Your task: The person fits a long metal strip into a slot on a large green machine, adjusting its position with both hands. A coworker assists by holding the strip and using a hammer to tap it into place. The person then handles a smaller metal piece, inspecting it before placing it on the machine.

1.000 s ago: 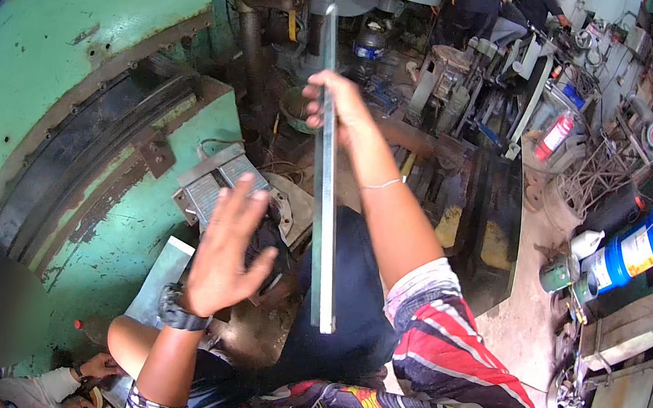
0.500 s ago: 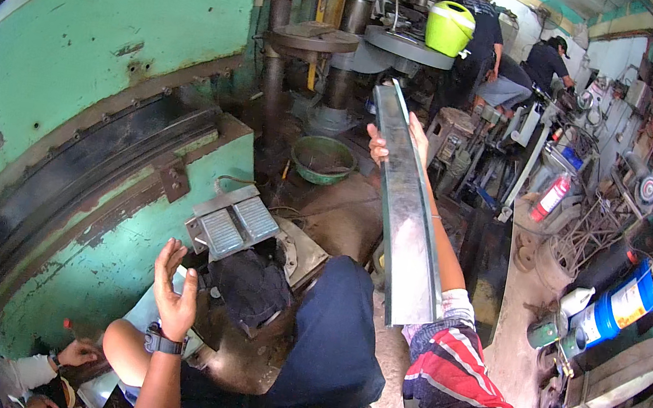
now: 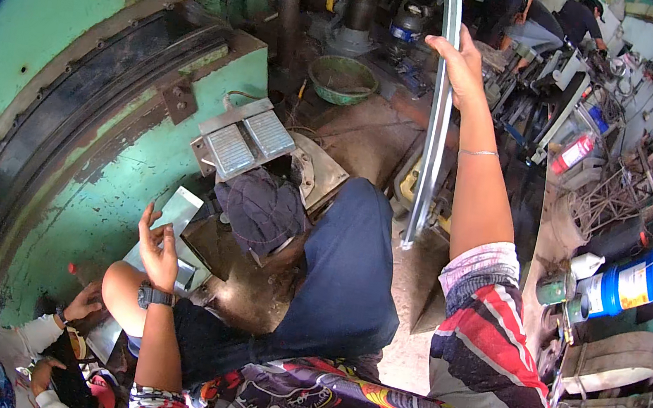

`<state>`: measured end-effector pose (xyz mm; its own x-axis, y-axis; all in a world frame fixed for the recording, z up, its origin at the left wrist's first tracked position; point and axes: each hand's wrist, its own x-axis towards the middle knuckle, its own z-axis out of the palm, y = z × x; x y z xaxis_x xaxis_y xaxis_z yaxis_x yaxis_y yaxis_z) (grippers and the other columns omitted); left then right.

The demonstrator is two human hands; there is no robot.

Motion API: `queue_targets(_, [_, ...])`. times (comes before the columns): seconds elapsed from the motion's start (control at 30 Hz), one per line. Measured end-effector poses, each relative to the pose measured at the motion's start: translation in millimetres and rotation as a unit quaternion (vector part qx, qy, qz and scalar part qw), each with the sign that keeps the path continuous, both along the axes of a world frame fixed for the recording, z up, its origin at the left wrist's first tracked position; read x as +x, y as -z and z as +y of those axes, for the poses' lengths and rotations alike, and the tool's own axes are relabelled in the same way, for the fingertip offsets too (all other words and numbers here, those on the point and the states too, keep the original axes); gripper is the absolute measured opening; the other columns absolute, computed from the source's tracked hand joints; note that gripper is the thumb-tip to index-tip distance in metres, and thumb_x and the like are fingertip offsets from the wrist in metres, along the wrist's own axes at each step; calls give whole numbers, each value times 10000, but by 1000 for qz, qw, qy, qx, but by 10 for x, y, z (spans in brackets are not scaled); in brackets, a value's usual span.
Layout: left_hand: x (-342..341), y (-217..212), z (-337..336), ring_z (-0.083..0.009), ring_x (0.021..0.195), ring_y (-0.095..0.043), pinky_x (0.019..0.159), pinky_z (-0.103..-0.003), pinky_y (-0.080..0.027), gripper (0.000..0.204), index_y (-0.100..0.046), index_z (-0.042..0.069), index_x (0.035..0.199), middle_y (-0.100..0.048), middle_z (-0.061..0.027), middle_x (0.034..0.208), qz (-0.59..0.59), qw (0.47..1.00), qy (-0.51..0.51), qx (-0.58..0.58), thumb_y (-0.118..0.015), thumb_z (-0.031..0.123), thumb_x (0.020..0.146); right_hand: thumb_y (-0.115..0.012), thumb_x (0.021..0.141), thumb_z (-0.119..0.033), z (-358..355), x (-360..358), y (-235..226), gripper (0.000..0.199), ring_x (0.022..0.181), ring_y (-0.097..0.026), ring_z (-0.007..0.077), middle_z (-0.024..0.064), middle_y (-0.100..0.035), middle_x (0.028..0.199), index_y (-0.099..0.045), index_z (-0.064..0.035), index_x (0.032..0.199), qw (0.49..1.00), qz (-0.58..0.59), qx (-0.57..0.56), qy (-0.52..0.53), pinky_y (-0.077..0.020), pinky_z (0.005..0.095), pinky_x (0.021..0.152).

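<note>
My right hand (image 3: 464, 69) is raised ahead of me on an outstretched arm, fingers closed on the edge of a long bent sheet-metal channel (image 3: 437, 128). The channel stands nearly edge-on, its upper end cut off by the top of the picture and its lower end over the floor beside my right knee. My left hand (image 3: 158, 254), with a dark watch at the wrist, is held above my left knee, its fingers apart and nothing in it. Under and beyond it lies a flat shiny metal piece (image 3: 180, 208). A dark cloth cap-like thing (image 3: 259, 207) lies between my legs and the machine.
A double foot pedal (image 3: 243, 142) sits against the green machine (image 3: 45, 248) on my left. Beyond is a green basin (image 3: 342, 81). At lower left are another person's hands (image 3: 85, 301). Blue buckets (image 3: 623, 287), a red extinguisher (image 3: 573, 153) and metal racks line the right; two people work behind.
The channel has turned from showing its broad face to nearly edge-on and shifted upward. My right arm reaches farther out; my left hand has dropped slightly. The view has tilted down.
</note>
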<state>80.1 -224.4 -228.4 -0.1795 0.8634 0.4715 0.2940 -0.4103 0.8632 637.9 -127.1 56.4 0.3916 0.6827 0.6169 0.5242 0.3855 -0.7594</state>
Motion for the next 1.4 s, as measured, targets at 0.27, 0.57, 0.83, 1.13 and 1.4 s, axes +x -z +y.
queue_targets(0.27, [-240, 103, -86, -156, 922, -663, 820, -301, -534, 646, -413, 93, 1560, -613, -148, 1310, 26, 998, -34, -34, -578, -50, 952, -829, 778, -249, -63, -21, 1093, 981, 1276, -569, 262, 198, -589, 1418, -342, 45, 1578, 993, -81, -51, -70, -423, 360, 1100])
queue_targets(0.57, [-175, 242, 15, -156, 900, -630, 835, -297, -532, 634, -425, 95, 1549, -597, -136, 1301, 73, 995, -20, -73, -558, -68, 951, -827, 750, -87, -129, 90, 2742, 1075, 1428, -437, 245, 204, -430, 1589, -207, 48, 1618, 974, 10, -210, -85, -374, 345, 1158])
queue_targets(0.83, [-344, 261, -67, -130, 833, -611, 770, -257, -510, 593, -431, 67, 1537, -592, -133, 1316, 145, 980, -22, -137, -547, -51, 967, -837, 797, -356, -287, -216, 4521, 1062, 1353, -495, 474, 334, -500, 1445, -248, -56, 1628, 885, -109, -453, -8, -414, 450, 1124])
queue_targets(1.13, [-687, 421, -310, -101, 694, -583, 594, -250, -473, 587, -399, 53, 1547, -566, -155, 1348, 156, 961, -6, -228, -535, -9, 979, -679, 915, -294, -980, -406, 5352, 816, 1119, -607, 433, 272, -582, 1300, -295, -62, 1597, 822, -141, -530, 155, -491, 503, 976])
queue_targets(1.4, [-484, 399, -247, -72, 622, -550, 512, -239, -447, 604, -403, 66, 1547, -587, -140, 1309, 209, 947, -8, -242, -552, -5, 966, -681, 917, -322, -1211, -130, 5578, 733, 1067, -647, 386, 209, -623, 1239, -405, -41, 1537, 836, -176, -502, 139, -523, 507, 903])
